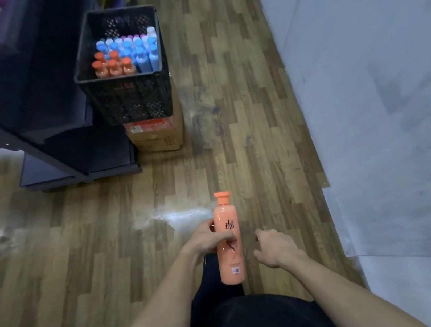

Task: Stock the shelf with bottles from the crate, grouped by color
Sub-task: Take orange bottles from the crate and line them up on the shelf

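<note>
One orange bottle (pixel 228 241) is out of the crate (pixel 121 65) and stands upright in the left hand (pixel 208 238), whose fingers are curled around its middle. The right hand (pixel 272 245) is just beside it, apart from it, with loosely curled fingers and holding nothing. I judge the step is carrying this bottle to the shelf (pixel 32 106); the next move needs a turn to the left and a place among the orange ones. The black crate sits on a cardboard box (pixel 157 135), well apart from the hands, and holds several orange bottles at the front-left, many blue ones, and some purple caps behind.
</note>
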Demonstrator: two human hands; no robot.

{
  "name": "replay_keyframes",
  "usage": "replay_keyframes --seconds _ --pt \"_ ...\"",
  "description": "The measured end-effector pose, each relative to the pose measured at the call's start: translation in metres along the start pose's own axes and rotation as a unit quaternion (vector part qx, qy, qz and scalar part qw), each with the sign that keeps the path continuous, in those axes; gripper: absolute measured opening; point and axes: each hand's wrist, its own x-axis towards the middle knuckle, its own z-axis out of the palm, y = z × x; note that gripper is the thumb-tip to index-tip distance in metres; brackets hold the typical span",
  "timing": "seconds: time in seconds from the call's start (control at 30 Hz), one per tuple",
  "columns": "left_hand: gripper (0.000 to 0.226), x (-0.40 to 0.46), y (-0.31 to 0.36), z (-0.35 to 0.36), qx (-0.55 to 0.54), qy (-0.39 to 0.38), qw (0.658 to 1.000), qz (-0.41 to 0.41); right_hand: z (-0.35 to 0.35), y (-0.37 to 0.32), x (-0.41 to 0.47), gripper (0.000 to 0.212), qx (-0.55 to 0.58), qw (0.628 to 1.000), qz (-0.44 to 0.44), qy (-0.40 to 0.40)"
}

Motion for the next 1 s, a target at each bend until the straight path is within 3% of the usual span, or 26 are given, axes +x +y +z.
replay_keyframes --seconds 0.57,0.77,1.0 --pt "0.042 0.206 0.276 -0.081 0.014 -0.006 0.999 0.030 -0.294 0.016 0.211 0.034 0.095 0.994 0.043 0.038" --pt "0.037 0.274 0.360 -0.080 0.004 0.023 0.999 0.030 -0.378 0.045 0.299 0.029 0.100 0.995 0.009 0.031" --pt "0.043 0.337 0.456 -0.082 -0.040 0.072 0.996 0.022 -0.494 0.070 0.385 0.034 0.026 0.999 -0.047 0.011"
